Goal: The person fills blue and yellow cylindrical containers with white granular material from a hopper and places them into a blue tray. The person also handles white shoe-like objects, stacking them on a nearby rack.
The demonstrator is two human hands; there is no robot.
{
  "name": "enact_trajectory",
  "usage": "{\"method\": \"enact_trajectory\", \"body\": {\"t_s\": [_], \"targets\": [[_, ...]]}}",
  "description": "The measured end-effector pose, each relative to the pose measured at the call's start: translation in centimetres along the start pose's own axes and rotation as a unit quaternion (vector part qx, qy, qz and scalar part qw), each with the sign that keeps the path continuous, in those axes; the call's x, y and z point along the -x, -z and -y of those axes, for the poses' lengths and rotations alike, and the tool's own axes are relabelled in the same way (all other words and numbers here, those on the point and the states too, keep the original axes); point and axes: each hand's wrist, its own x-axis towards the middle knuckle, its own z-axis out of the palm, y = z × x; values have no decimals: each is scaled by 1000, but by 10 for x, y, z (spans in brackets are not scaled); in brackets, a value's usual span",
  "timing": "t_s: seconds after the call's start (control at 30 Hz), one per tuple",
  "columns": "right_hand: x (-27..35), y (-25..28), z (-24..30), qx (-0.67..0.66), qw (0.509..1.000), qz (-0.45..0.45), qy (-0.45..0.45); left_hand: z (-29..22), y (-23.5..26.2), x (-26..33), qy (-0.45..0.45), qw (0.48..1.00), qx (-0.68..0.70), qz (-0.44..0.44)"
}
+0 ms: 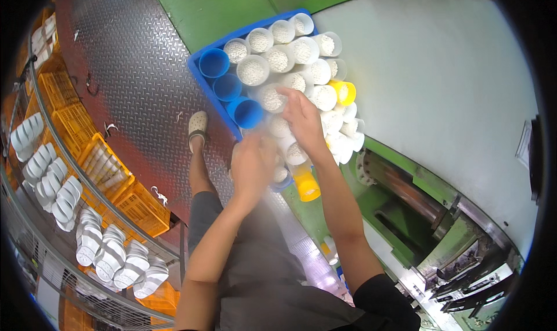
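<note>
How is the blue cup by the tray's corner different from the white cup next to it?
The blue cup is bright blue and looks empty, while the white cup is pale and filled with small white pellets. The blue cup sits at the edge of the blue tray; the white cup sits farther in. Both are round, open-topped and upright.

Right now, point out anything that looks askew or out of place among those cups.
The yellow cup at the near edge lies tipped on its side, unlike the upright pellet-filled white cups in the blue tray. The left hand is blurred beside it; the right hand rests on the cups.
</note>
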Motion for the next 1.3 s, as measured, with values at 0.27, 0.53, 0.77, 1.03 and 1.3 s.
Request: {"method": "enact_trajectory", "body": {"t_s": [0.27,0.53,0.77,1.03,1.3], "targets": [[-3,-19,2,33,997,-61,-39,-3,15,-87,-98,989,-95,-51],[-9,-17,16,25,995,-82,-58,-4,-7,-108,-114,970,-215,-14],[-3,18,47,-337,926,-54,-164,-34,24,-98,-55,972,-203,104],[-7,22,42,-137,983,-1,-121,-70,86,-55,-88,986,-138,29],[-24,2,12,24,998,26,-53,-69,91,-45,-81,993,-81,9]]}}
